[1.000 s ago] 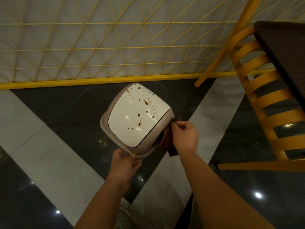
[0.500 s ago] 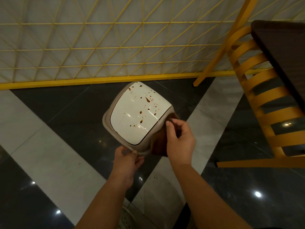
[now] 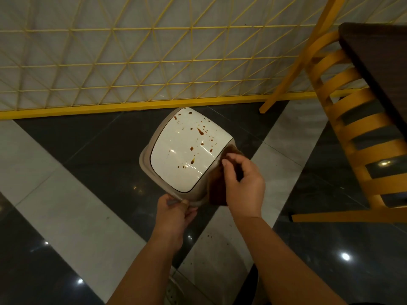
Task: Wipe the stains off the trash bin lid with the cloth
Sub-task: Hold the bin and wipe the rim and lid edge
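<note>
Many brown stains (image 3: 200, 131) on the white panel of the trash bin lid (image 3: 176, 159), none wiped so far. Lid held in the air over the dark and pale tiled floor (image 3: 72, 216), tilted toward the camera, a little more turned and raised than a second ago. Left hand (image 3: 174, 211) clenched on the near edge of the beige rim, a steadying grip. Right hand (image 3: 243, 183) at the lid's right edge, pinching the brown cloth (image 3: 217, 190), fingers now lifted higher and curled above the rim rather than pressed flat against the side as half a second back. Cloth hanging mostly behind and beside the rim, only its top corner touching the panel's edge. By the look of it, a readying of the cloth to bring it over onto the spotted face; wiping proper not yet begun. Beyond, yellow lattice fence (image 3: 132, 62) along the wall, yellow slatted chair (image 3: 352, 119) to the right, well apart from the lid.
</note>
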### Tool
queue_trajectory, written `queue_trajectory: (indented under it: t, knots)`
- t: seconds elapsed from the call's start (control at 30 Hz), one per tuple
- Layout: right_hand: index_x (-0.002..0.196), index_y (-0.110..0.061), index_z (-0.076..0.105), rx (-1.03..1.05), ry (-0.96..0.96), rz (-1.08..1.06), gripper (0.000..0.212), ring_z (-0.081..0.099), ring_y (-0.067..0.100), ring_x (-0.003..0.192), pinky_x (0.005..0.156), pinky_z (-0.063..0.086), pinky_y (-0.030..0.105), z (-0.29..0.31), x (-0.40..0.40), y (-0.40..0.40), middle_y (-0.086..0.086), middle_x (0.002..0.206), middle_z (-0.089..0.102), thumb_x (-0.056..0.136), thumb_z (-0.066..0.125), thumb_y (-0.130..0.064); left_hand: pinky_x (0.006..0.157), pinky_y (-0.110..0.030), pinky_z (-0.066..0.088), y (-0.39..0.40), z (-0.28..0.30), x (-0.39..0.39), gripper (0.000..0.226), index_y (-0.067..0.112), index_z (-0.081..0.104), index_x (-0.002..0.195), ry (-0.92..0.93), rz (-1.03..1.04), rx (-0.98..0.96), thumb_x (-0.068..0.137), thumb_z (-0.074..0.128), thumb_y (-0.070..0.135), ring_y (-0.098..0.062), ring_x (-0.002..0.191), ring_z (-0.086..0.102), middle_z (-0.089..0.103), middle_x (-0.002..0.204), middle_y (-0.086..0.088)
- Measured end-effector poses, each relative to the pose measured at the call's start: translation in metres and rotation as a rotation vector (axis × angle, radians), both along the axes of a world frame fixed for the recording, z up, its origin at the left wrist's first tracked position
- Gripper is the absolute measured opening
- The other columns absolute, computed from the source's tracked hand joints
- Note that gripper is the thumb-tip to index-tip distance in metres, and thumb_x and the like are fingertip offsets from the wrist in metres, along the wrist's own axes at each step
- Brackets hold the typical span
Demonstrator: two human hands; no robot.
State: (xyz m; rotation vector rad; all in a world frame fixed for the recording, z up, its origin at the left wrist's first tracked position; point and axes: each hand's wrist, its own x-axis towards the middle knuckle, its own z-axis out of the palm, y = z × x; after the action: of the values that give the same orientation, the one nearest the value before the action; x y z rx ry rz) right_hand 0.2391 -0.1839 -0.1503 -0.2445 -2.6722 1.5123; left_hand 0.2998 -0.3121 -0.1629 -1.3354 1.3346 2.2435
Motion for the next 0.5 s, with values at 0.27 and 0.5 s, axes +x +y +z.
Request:
queue_trajectory:
  t: [0.27, 0.5]
  knots:
    - [0.1, -0.027, 0.07, 0.257, 0.104, 0.417, 0.018, 0.064, 0.006, 0.089, 0.08, 0.054, 0.02, -0.039, 0.052, -0.008, -0.008, 0.102, 0.069, 0.085, 0.063, -0.029, 0.076, -0.031, 0.053, 0.0, -0.001, 0.002, 0.028, 0.016, 0.049, 0.118, 0.01, 0.002, -0.03, 0.094, 0.053, 0.001, -0.024, 0.098, 0.064, 0.063, 0.111, -0.014]
    - [0.108, -0.033, 0.063, 0.09, 0.054, 0.047, 0.021, 0.051, -0.006, 0.091, 0.081, 0.038, 0.007, -0.011, 0.012, 0.007, -0.018, 0.103, 0.059, 0.089, 0.056, -0.034, 0.09, -0.039, 0.051, -0.003, 0.0, 0.0, 0.036, 0.014, 0.043, 0.127, -0.001, 0.014, -0.003, 0.095, 0.05, -0.001, -0.026, 0.101, 0.064, 0.061, 0.117, -0.015]
